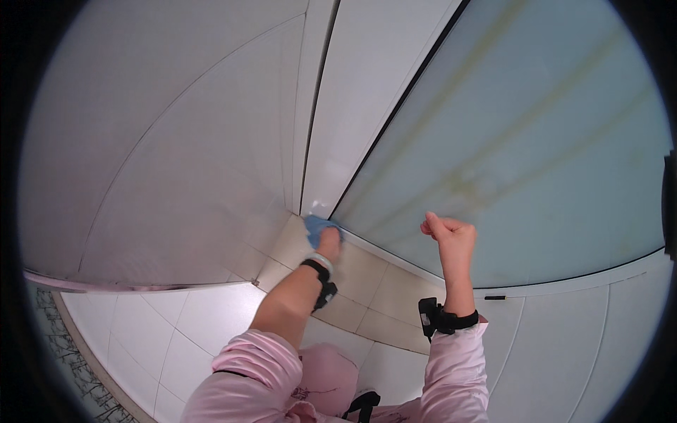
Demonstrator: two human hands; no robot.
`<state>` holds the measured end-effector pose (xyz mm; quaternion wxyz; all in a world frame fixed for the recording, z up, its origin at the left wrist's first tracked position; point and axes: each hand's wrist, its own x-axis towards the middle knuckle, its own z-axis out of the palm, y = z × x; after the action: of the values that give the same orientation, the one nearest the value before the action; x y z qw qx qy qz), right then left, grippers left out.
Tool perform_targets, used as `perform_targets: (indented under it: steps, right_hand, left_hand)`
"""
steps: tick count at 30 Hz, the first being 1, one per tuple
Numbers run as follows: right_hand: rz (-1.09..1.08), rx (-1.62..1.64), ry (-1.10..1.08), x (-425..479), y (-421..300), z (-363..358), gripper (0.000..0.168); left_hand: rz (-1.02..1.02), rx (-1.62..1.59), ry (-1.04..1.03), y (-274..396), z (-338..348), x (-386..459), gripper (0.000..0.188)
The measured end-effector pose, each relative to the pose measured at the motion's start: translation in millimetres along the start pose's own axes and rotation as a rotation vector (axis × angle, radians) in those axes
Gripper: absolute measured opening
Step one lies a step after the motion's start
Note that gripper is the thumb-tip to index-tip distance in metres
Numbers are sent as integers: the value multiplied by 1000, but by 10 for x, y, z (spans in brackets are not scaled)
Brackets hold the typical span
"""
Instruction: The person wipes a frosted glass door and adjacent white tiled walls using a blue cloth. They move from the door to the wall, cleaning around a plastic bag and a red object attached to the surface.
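My left hand (331, 242) is down in the corner near the floor, gripping a blue cloth (317, 228). The cloth meets the foot of a white door frame (365, 100) and the lower corner of a frosted glass panel (529, 174). Blur and the cloth hide most of the left fingers. My right hand (452, 231) is raised in front of the glass with its fingers curled in, and nothing shows in it. Whether it touches the glass cannot be told. Each wrist wears a black strap with a small device.
A smooth white panel (174, 158) stands at my left, its lower edge near the floor. Beige floor tiles (389, 288) run along the sill, with white tiles (195, 317) nearer me. A small black strip (495, 297) sits on the white surface below the glass at right.
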<state>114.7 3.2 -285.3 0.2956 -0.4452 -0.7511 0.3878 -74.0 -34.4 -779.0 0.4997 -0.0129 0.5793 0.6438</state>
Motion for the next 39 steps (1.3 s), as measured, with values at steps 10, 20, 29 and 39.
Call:
perform_targets:
  steps: [10,20,29,39]
  right_hand:
    - [16,-46,13,16,25,-26,26]
    - [-63,-171,86,42,160,-54,31]
    - [407,219,-305,-75,705,290,42]
    - [720,1458,-496,8,1296,1812,31]
  left_hand:
    - [503,608,-601,779,1753,-2024,30]
    - [-240,-609,18,2266,934,-2011,17]
    - [-192,-450,84,2326,1291,-2005,14]
    - [26,183,-451,1996,353,-1602,41]
